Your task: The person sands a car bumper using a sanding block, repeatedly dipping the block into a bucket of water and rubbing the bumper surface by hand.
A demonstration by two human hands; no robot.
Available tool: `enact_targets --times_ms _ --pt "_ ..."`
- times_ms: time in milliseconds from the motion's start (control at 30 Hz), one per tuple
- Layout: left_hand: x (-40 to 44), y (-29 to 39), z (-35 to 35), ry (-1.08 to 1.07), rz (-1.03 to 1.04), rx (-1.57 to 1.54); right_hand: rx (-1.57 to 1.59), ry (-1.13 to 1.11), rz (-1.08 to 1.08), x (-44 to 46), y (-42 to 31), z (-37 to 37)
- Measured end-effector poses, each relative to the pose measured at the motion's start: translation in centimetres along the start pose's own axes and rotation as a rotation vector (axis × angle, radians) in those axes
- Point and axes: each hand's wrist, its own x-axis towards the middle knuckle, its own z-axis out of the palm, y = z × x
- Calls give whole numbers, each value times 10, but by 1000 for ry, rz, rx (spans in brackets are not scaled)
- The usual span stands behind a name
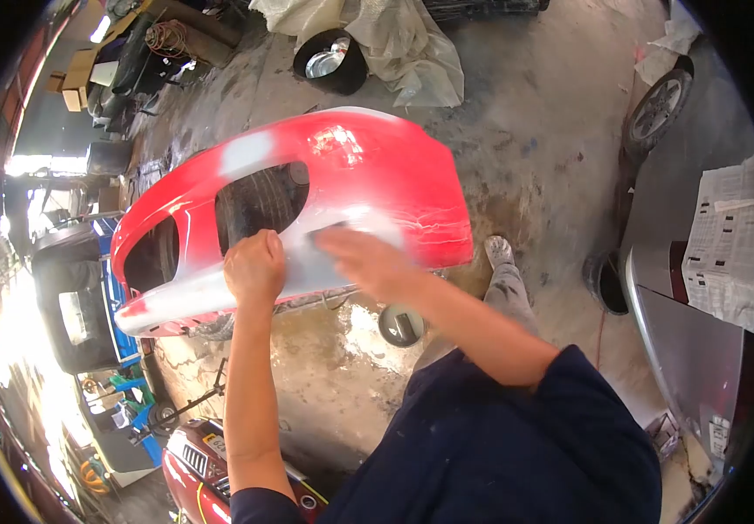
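A red car bumper (377, 166) with whitish-grey primer patches lies in front of me, with two large openings in it. My left hand (256, 266) is closed on the bumper's rim beside the bigger opening. On the grey primed area, my right hand (368, 260) presses with its fingers, slightly blurred by motion. A small dark piece of sandpaper (331, 230) shows at its fingertips, mostly hidden under them. Below the bumper a round tub (401, 325) of liquid with a dark block in it stands on the floor, near my foot.
A grey car (691, 323) with newspaper (726, 244) taped on it stands at the right. A black bucket (330, 63) and plastic sheeting (407, 52) lie at the back. A dark red vehicle (198, 472) is at lower left. The concrete floor (534, 113) is stained.
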Motion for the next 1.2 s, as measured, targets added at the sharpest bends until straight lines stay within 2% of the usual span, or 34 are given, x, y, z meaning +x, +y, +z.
enact_targets --times_ms 133,233,300,400,467,533,633,700,800,867,933,1000,1067,1167,1200 --pt "0 -2 10 45 31 -17 116 93 276 -56 56 -39" --pt "-1 1 6 33 14 9 -56 76 18 -21 25 -3" --pt "0 1 3 13 -2 10 -48 -26 -70 17 -11 22" --pt "0 -1 2 3 -1 10 -45 -58 -89 15 -20 14" --pt "-2 -5 8 23 29 -19 -69 55 -74 -21 15 3" --pt "-2 -5 9 26 28 -17 -66 118 209 -60 40 -21" --pt "-1 2 6 11 10 6 -3 114 269 -58 32 -30" --pt "-2 -2 5 15 38 -13 -117 57 -14 -24 12 2" --pt "0 3 -3 -47 -13 10 -74 -115 -95 26 -21 19" --pt "0 4 -1 46 27 -12 -50 -152 -99 29 -23 15" --pt "-5 3 4 80 43 -36 -155 -59 -5 -10 11 6" --pt "-4 2 6 73 60 -56 -134 30 232 -48 37 -24" --pt "-6 -1 7 129 144 -133 -113 -4 420 -79 70 -48" --pt "-11 1 2 204 360 -176 -34 -124 557 -79 63 -87" --pt "-12 4 -1 229 445 -182 -21 -144 536 -80 63 -98"
